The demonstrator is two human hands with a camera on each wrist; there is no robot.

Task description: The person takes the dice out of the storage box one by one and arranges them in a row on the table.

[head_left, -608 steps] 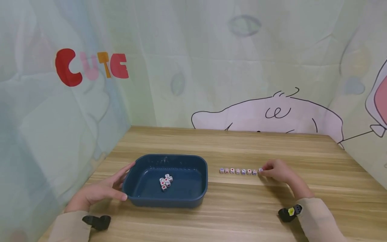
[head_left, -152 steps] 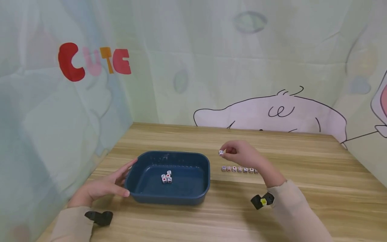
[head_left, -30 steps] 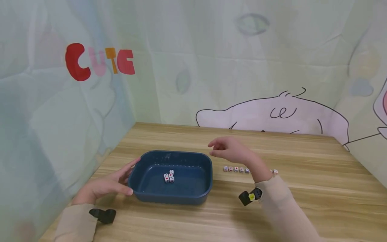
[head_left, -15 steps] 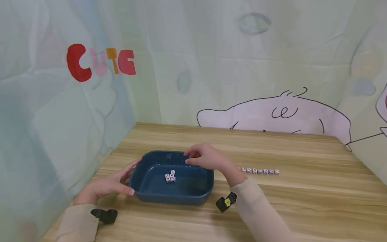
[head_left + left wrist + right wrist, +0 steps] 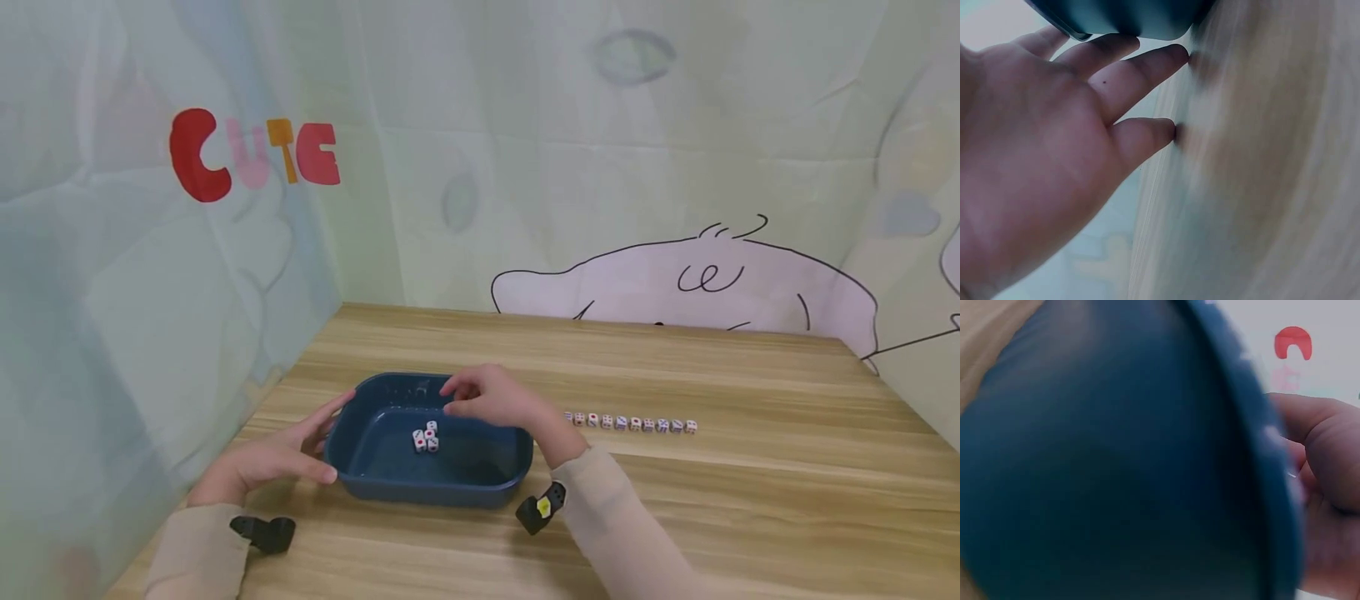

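A dark blue rectangular tray (image 5: 427, 492) stands on the table, with several white dice (image 5: 425, 437) clustered on its floor. My left hand (image 5: 273, 458) rests against its left side, thumb near the front corner; in the left wrist view the fingers (image 5: 1141, 72) are extended and spread beside the tray (image 5: 1129, 15). Over the tray's right rear part hovers my right hand (image 5: 498, 398), fingers loosely bent, nothing visible between them. The right wrist view is mostly filled by the tray's blurred outer wall (image 5: 1110, 456). Right of the tray lies a straight row of dice (image 5: 635, 423).
A wood-grain table (image 5: 750, 500) carries everything. Printed cloth (image 5: 420, 150) hangs behind it and along the left and right sides. Each wrist wears a black camera; the right one (image 5: 540, 508) bears a yellow mark.
The right hand has come left from the dice row to above the tray. It held a die about five seconds ago. The tray's dice are fewer and the row longer. The left hand stays put.
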